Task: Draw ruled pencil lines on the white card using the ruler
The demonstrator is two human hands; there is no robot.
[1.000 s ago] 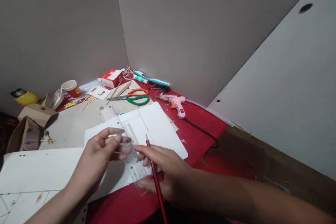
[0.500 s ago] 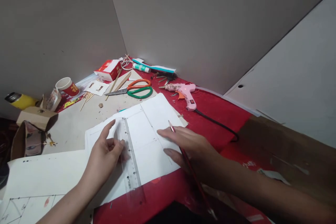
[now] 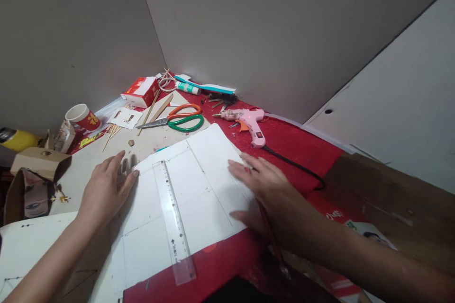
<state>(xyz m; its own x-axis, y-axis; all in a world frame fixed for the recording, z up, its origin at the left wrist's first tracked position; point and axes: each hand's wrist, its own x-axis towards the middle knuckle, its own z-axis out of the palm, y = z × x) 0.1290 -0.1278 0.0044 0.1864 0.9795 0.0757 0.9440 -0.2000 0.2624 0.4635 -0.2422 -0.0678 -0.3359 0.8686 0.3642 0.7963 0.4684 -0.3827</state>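
A white sheet of paper (image 3: 199, 213) with thin ruled lines lies in front of me. Across it rests a clear ruler (image 3: 174, 218), its near end reaching past the paper onto the red cover. My left hand (image 3: 106, 184) is at the sheet's left edge, fingers and thumb spread apart, the thumb near the edge. With my right hand (image 3: 261, 184) I hold a slim red pen (image 3: 268, 229), its rear end pointing down towards me. The fingers of that hand are stretched along the sheet's right edge; the pen's tip is mostly hidden.
Scissors (image 3: 185, 118) with orange and green handles lie beyond the paper. A pink glue gun (image 3: 249, 123) with a black cord is at right. Further back are a red-and-white box (image 3: 140, 92), a glue tube (image 3: 187, 87) and a paper cup (image 3: 83, 118). Cardboard (image 3: 40, 163) stands left.
My left hand has let the ruler go and moved left to the paper's edge. My right hand, still with the pen, has shifted slightly right to the other edge.
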